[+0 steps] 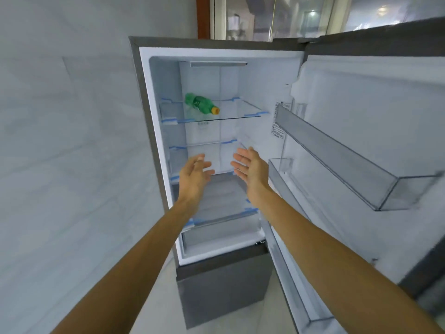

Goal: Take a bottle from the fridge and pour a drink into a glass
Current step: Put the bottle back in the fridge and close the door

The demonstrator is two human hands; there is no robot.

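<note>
Left hand, right hand, fingers straight, empty; green yellow-capped bottle sideways above

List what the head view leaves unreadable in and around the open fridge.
Head view:
1. Green bottle: label print too small, fill level unclear.
2. Sticker on the fridge wall: text too small.
3. Lower door bin: partly behind the right forearm.
4. Fridge door: cut off by the right edge.

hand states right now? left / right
Left hand: open, fingers relaxed, holding nothing.
Right hand: open, fingers extended, holding nothing.
The green bottle lies untouched on the top glass shelf.
</note>
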